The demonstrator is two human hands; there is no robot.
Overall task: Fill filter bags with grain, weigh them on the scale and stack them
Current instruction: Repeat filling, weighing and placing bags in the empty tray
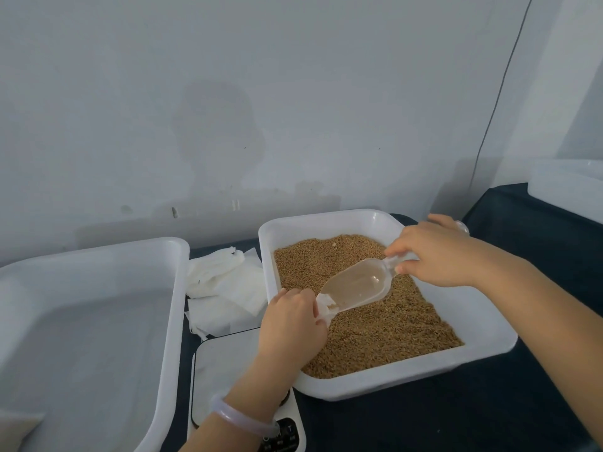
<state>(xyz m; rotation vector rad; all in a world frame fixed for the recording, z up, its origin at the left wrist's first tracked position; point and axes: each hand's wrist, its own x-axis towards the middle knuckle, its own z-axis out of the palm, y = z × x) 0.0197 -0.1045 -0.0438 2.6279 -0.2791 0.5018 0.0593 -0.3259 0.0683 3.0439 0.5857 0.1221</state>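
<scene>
A white tray (483,324) at centre right holds brown grain (385,321). Over it my right hand (434,252) pinches the handle of a clear plastic scoop (355,283), tilted down to the left. The scoop's lip meets the mouth of a small white filter bag (324,305), which my left hand (292,321) grips above the grain. The scoop looks nearly empty. Most of the bag is hidden by my left hand. A white scale (225,370) lies under my left forearm, its dark button panel (284,435) at the front.
A large white tray (98,321) stands at the left, with a filled bag partly showing at its bottom-left corner. Loose white filter bags (225,285) lie between the two trays. A white bin (567,187) sits at the far right. The table cover is dark.
</scene>
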